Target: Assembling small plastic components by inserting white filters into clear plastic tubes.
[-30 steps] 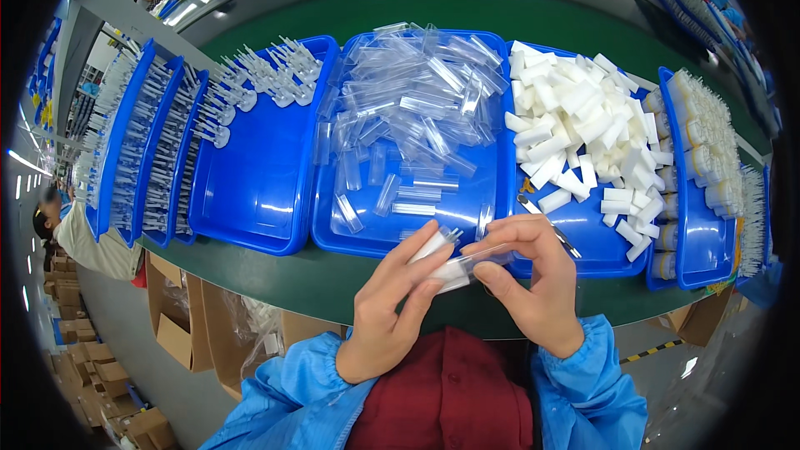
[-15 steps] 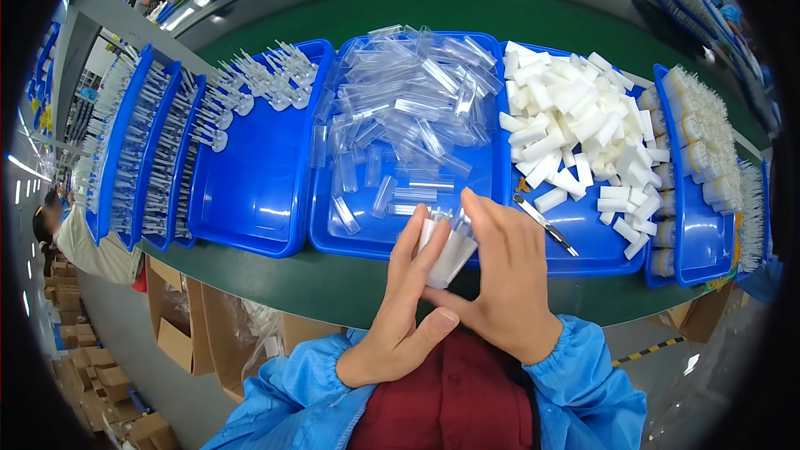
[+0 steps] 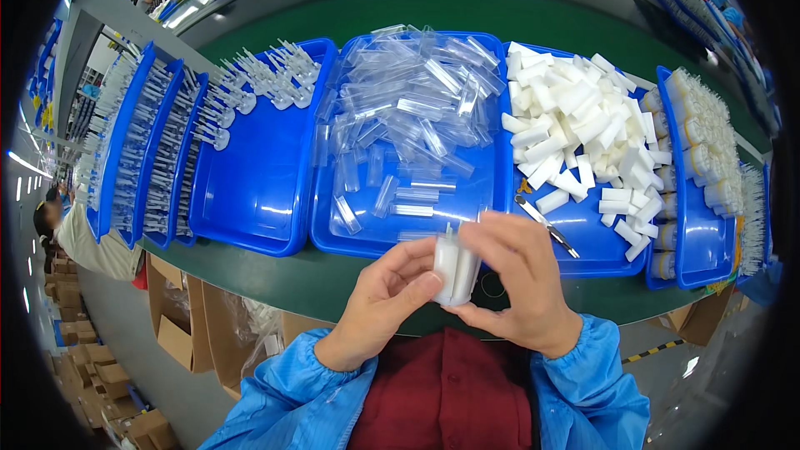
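Between my hands stands a small upright bundle of white pieces with clear plastic around them (image 3: pixel 456 273). My left hand (image 3: pixel 383 296) holds its left side, thumb against the front. Curled around the right side is my right hand (image 3: pixel 525 283), its upper fingers slightly blurred near the top and its thumb by the base. A thin dark loop (image 3: pixel 492 290) shows beside the bundle, under the right fingers. Just beyond the hands, a blue tray (image 3: pixel 333 237) holds many clear plastic tubes (image 3: pixel 408 108). To its right lie white foam blocks (image 3: pixel 575 108) in another blue tray (image 3: pixel 596 246).
Tweezers (image 3: pixel 547 227) rest in the foam tray. On the left, a blue tray (image 3: pixel 250 192) carries stemmed white parts (image 3: pixel 287 75) beside stacked filled trays (image 3: pixel 142 150). At right, a tray holds banded bundles (image 3: pixel 700 129). Cardboard boxes (image 3: pixel 179 325) stand below the green table (image 3: pixel 333 283).
Both hands and the bundle have moved slightly nearer to me. My left thumb has come in against the bundle, which now stands more upright.
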`<control>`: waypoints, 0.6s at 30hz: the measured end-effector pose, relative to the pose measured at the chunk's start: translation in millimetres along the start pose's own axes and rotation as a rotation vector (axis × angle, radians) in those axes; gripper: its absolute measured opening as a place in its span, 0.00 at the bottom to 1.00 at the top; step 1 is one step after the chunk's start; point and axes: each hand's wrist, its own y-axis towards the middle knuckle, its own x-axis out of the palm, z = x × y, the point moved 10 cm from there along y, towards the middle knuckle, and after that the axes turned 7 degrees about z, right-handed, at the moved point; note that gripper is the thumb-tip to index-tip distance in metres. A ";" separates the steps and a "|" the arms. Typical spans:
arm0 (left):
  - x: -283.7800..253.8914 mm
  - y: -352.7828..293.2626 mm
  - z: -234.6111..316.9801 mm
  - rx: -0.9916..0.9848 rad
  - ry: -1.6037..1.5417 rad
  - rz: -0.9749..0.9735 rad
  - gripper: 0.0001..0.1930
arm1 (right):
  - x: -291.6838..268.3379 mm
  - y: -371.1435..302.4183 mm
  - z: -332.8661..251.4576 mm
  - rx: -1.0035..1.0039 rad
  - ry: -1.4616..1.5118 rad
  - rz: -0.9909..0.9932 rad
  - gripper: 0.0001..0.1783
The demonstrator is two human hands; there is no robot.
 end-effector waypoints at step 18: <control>-3.3 0.5 -9.6 -0.091 0.141 0.033 0.18 | -49.5 -15.7 55.9 0.219 -0.120 0.058 0.19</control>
